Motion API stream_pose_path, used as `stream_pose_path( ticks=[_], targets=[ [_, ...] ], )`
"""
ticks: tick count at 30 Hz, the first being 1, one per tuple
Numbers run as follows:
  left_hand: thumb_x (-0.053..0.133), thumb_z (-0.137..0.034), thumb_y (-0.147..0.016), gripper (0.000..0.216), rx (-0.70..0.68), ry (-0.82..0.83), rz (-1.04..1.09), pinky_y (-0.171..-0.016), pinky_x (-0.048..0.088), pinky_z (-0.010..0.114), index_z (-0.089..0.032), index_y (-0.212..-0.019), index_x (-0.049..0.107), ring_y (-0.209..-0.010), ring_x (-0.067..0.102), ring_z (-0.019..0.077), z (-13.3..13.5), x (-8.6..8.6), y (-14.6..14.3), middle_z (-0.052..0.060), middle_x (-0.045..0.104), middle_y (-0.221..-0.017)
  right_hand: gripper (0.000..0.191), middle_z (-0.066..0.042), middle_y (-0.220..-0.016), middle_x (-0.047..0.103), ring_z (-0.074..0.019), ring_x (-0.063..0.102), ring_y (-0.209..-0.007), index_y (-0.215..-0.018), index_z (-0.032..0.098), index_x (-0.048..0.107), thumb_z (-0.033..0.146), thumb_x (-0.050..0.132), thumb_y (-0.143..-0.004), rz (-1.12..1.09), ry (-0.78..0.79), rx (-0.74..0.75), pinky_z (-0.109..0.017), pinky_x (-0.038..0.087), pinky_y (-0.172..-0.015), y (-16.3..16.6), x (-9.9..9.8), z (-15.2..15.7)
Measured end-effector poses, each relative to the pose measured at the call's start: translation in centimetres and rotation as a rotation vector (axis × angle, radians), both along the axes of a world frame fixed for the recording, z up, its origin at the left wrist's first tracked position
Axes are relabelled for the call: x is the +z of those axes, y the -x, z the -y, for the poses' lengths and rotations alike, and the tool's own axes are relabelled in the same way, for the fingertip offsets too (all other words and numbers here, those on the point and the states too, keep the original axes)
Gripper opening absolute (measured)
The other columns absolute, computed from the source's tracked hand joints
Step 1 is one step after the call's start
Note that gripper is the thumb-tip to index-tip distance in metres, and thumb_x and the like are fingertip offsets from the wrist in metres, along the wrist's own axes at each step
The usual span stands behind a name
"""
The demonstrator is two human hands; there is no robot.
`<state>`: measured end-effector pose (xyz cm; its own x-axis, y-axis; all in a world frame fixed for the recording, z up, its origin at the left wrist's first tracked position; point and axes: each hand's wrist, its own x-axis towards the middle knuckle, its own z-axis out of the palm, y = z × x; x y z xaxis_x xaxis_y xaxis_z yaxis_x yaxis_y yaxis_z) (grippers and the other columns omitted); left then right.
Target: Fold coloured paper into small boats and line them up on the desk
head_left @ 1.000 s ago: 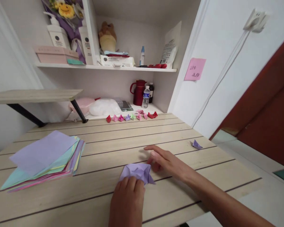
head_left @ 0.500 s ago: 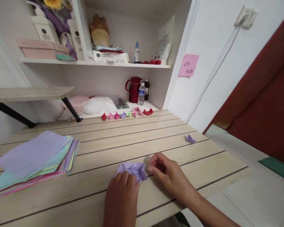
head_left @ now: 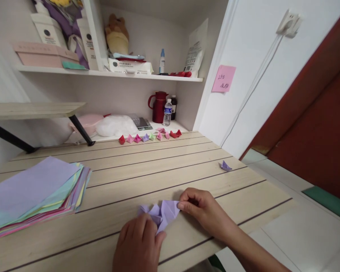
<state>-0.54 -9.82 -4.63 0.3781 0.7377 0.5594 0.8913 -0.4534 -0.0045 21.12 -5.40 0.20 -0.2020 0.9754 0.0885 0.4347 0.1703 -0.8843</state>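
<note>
A partly folded lilac paper [head_left: 163, 212] lies on the wooden table [head_left: 147, 170] near its front edge. My left hand [head_left: 137, 245] rests on the paper's near left part with its fingers curled down on it. My right hand [head_left: 202, 211] pinches the paper's right corner between thumb and fingers. A small finished lilac paper figure [head_left: 225, 166] sits alone to the right, well beyond my right hand.
A stack of coloured paper sheets [head_left: 34, 192] lies at the left. A row of several small folded paper figures [head_left: 149, 136] lines the table's far edge. Behind it stand a red jug [head_left: 158, 107] and a water bottle [head_left: 167, 113]. The table ends just right of my right arm.
My right hand went from lying flat beside the paper to pinching its right corner. The paper now shows more raised folds. The view has shifted a little to the right.
</note>
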Motion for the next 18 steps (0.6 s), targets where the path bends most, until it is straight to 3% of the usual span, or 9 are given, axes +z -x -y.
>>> stream_pose_path(
  ticks=[4, 8, 10, 14, 18],
  targets=[
    [0.051, -0.026, -0.093, 0.011, -0.072, -0.066, -0.006, -0.071, 0.051, 0.034, -0.022, -0.084, 0.055, -0.076, 0.065, 0.0198, 0.1, -1.0, 0.3, 0.004, 0.067, -0.087, 0.019, -0.001, -0.072, 0.065, -0.0166, 0.059, -0.070, -0.069, 0.019, 0.065, 0.028, 0.066, -0.086, 0.068, -0.106, 0.046, -0.027, 0.041, -0.066, -0.3, 0.2, 0.0],
    [0.056, -0.027, -0.091, 0.006, -0.110, -0.014, 0.050, -0.070, 0.052, 0.030, -0.022, -0.087, 0.057, -0.078, 0.066, 0.0184, 0.0, -0.5, 0.9, 0.004, 0.067, -0.089, 0.016, -0.002, -0.073, 0.065, -0.0166, 0.059, -0.070, -0.071, 0.018, 0.065, 0.029, 0.072, -0.081, -0.017, -0.011, 0.079, -0.027, 0.043, -0.065, -0.7, -0.3, -0.1],
    [0.059, -0.020, -0.087, 0.004, -0.087, 0.060, 0.052, -0.070, 0.053, 0.032, -0.024, -0.086, 0.058, -0.078, 0.065, 0.0195, 0.0, 0.0, 1.0, 0.002, 0.066, -0.089, 0.011, -0.002, -0.078, 0.066, -0.0170, 0.060, -0.073, -0.083, 0.019, 0.065, 0.028, 0.072, -0.081, -0.075, 0.039, 0.107, -0.027, 0.044, -0.067, -1.1, -0.4, -0.3],
    [0.058, -0.018, -0.086, 0.011, -0.075, 0.142, 0.052, -0.065, 0.051, 0.033, -0.028, -0.086, 0.061, -0.073, 0.064, 0.0192, -0.1, 0.7, 0.9, 0.000, 0.065, -0.084, 0.026, -0.002, -0.085, 0.065, -0.0181, 0.059, -0.078, -0.109, 0.021, 0.063, 0.035, 0.064, -0.087, -0.087, 0.063, 0.105, -0.029, 0.046, -0.071, -1.3, 0.4, -0.5],
    [0.055, -0.021, -0.089, 0.011, -0.089, 0.169, 0.064, -0.064, 0.050, 0.032, -0.029, -0.088, 0.063, -0.071, 0.065, 0.0180, 0.0, 0.9, 0.8, -0.001, 0.063, -0.081, 0.024, -0.005, -0.102, 0.066, -0.0199, 0.060, -0.094, -0.103, 0.022, 0.067, 0.039, 0.052, -0.096, -0.023, -0.030, 0.328, -0.032, 0.046, -0.084, -0.2, 2.1, -0.2]
  ],
)
